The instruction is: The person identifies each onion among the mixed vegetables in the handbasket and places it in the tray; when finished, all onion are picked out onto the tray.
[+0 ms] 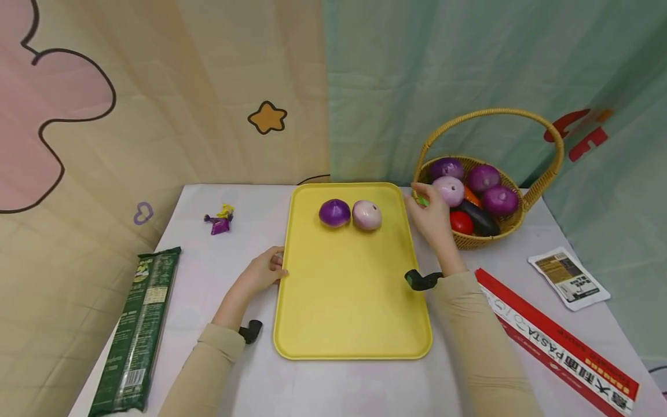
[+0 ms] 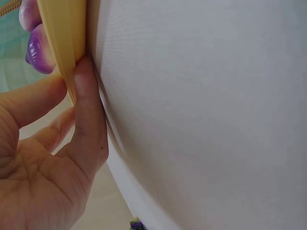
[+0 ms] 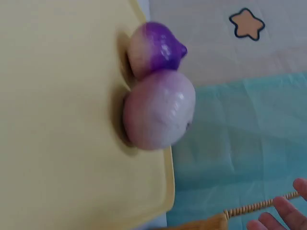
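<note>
My left hand [image 1: 262,269] grips the left edge of a yellow tray [image 1: 349,289]. In the left wrist view the tray edge [image 2: 67,43] lies between its thumb and fingers. Two onions, one deep purple [image 1: 334,213] and one pale [image 1: 367,215], sit side by side near the tray's far end. My right hand [image 1: 431,215] is at the left side of a wicker basket [image 1: 471,242], by the foot of its handle. A small bright green bit [image 1: 422,201] shows beside its fingers; what it is cannot be told. The right wrist view shows the fingertips [image 3: 288,211] extended near the handle.
The basket holds several onions [image 1: 500,200], an eggplant [image 1: 479,219] and a tomato [image 1: 461,222]. A red pasta box [image 1: 557,341] and a white pouch [image 1: 569,278] lie right. Left are a green packet [image 1: 138,330] and wrapped candies [image 1: 220,220]. A curtain hangs behind.
</note>
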Motion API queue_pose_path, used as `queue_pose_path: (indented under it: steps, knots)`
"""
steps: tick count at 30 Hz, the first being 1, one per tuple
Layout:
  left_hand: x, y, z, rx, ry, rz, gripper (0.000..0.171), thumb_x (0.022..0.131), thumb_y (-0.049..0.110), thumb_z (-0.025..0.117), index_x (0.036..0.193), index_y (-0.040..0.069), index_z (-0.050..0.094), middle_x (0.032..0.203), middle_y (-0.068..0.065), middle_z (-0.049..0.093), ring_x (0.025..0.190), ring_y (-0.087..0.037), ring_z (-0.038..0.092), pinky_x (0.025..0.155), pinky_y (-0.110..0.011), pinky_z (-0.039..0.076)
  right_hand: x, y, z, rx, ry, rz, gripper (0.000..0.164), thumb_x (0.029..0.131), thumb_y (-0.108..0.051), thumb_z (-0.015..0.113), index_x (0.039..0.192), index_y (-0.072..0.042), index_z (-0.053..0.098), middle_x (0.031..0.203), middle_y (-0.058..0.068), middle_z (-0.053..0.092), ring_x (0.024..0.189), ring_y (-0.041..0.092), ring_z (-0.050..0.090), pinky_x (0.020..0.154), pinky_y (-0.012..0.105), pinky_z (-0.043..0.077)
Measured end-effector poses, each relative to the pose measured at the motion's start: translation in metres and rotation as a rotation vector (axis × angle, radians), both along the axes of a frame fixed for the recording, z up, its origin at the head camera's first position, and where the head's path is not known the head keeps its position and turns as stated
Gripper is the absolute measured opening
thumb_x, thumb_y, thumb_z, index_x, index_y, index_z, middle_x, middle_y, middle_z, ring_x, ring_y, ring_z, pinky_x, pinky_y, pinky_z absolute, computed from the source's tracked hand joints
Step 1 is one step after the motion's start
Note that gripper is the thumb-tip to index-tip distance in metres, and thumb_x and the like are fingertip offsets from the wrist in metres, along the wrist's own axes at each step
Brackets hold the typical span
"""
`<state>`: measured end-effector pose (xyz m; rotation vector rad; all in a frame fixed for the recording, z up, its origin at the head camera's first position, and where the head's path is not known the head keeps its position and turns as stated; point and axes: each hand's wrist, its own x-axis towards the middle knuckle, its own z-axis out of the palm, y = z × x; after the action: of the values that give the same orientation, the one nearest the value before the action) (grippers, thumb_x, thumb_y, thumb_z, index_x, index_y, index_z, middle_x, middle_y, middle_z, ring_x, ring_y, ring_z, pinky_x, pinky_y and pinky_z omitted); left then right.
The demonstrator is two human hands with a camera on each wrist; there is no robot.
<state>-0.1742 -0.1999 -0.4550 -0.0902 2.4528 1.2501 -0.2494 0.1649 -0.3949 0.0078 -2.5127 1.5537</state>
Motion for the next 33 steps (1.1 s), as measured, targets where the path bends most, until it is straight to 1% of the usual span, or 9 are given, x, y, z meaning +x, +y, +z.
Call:
queue_pose_path:
  steps: [2, 6, 10, 13, 19, 22, 25, 28, 33]
  knots:
    - [0.0, 0.0, 0.0, -0.001, 0.002, -0.001, 0.06, 0.093, -0.001, 0.062, 0.148, -0.002, 0.036, 0.113, -0.02, 0.054, 0.096, -0.025, 0.058, 0.077, -0.032, 0.061, -0.001, 0.014, 0.004, 0.014, 0.028, -0.059, 0.048, 0.096, -0.026, 0.062, 0.134, 0.001, 0.055, 0.137, 0.021, 0.053, 0.13, 0.036, 0.049, 0.11, 0.047, 0.045]
    - [0.002, 0.0, 0.0, -0.003, 0.0, -0.002, 0.059, 0.093, -0.001, 0.061, 0.147, -0.002, 0.037, 0.115, -0.021, 0.054, 0.099, -0.026, 0.059, 0.078, -0.033, 0.061, -0.003, 0.039, 0.006, 0.051, 0.009, -0.157, 0.054, 0.094, -0.035, 0.061, 0.136, -0.002, 0.053, 0.137, 0.022, 0.048, 0.13, 0.035, 0.047, 0.112, 0.048, 0.041]
    - [0.003, 0.0, 0.0, 0.007, -0.003, 0.004, 0.059, 0.093, -0.002, 0.061, 0.147, -0.003, 0.037, 0.115, -0.022, 0.054, 0.098, -0.026, 0.059, 0.079, -0.033, 0.061, -0.008, 0.055, 0.0, 0.082, -0.007, -0.229, 0.057, 0.093, -0.036, 0.062, 0.138, -0.004, 0.05, 0.138, 0.022, 0.047, 0.13, 0.035, 0.044, 0.113, 0.048, 0.037]
    - [0.003, 0.0, 0.0, 0.015, -0.002, 0.008, 0.059, 0.093, -0.003, 0.061, 0.146, -0.003, 0.038, 0.114, -0.022, 0.054, 0.097, -0.026, 0.059, 0.078, -0.033, 0.061, -0.013, 0.063, -0.007, 0.097, -0.021, -0.264, 0.061, 0.093, -0.035, 0.064, 0.141, -0.002, 0.046, 0.141, 0.023, 0.044, 0.132, 0.036, 0.04, 0.115, 0.048, 0.034]
    - [0.003, 0.0, 0.0, 0.027, -0.005, 0.017, 0.06, 0.093, -0.002, 0.061, 0.147, -0.002, 0.037, 0.115, -0.022, 0.054, 0.098, -0.026, 0.06, 0.078, -0.033, 0.061, -0.022, 0.066, -0.023, 0.119, -0.074, -0.27, 0.075, 0.09, -0.03, 0.067, 0.148, 0.0, 0.031, 0.147, 0.026, 0.031, 0.136, 0.04, 0.033, 0.119, 0.049, 0.03]
    - [0.003, 0.0, 0.0, 0.028, -0.011, 0.024, 0.06, 0.093, -0.002, 0.062, 0.147, -0.001, 0.037, 0.116, -0.022, 0.054, 0.098, -0.026, 0.06, 0.079, -0.033, 0.061, -0.026, 0.066, -0.03, 0.161, -0.065, -0.265, 0.08, 0.089, -0.028, 0.07, 0.15, 0.001, 0.026, 0.15, 0.027, 0.027, 0.138, 0.042, 0.031, 0.119, 0.052, 0.028]
    - [0.003, 0.001, 0.0, 0.027, -0.009, 0.021, 0.06, 0.093, -0.001, 0.062, 0.147, -0.001, 0.037, 0.116, -0.022, 0.054, 0.098, -0.026, 0.06, 0.079, -0.033, 0.061, -0.029, 0.065, -0.032, 0.198, -0.056, -0.26, 0.086, 0.088, -0.028, 0.072, 0.151, 0.001, 0.023, 0.152, 0.028, 0.025, 0.14, 0.045, 0.028, 0.12, 0.055, 0.026]
    - [0.003, 0.001, 0.001, 0.025, -0.007, 0.021, 0.06, 0.093, -0.001, 0.062, 0.147, -0.001, 0.037, 0.116, -0.022, 0.054, 0.098, -0.026, 0.059, 0.078, -0.032, 0.061, -0.031, 0.064, -0.031, 0.217, -0.067, -0.252, 0.088, 0.087, -0.029, 0.073, 0.152, 0.001, 0.021, 0.152, 0.029, 0.026, 0.139, 0.048, 0.029, 0.119, 0.058, 0.025]
    - [0.002, 0.001, 0.002, 0.019, -0.01, 0.023, 0.06, 0.093, -0.001, 0.063, 0.147, -0.002, 0.037, 0.116, -0.022, 0.054, 0.098, -0.027, 0.06, 0.078, -0.033, 0.061, -0.03, 0.062, -0.031, 0.218, -0.063, -0.266, 0.083, 0.086, -0.024, 0.074, 0.148, 0.004, 0.027, 0.147, 0.03, 0.03, 0.136, 0.048, 0.032, 0.119, 0.056, 0.026]
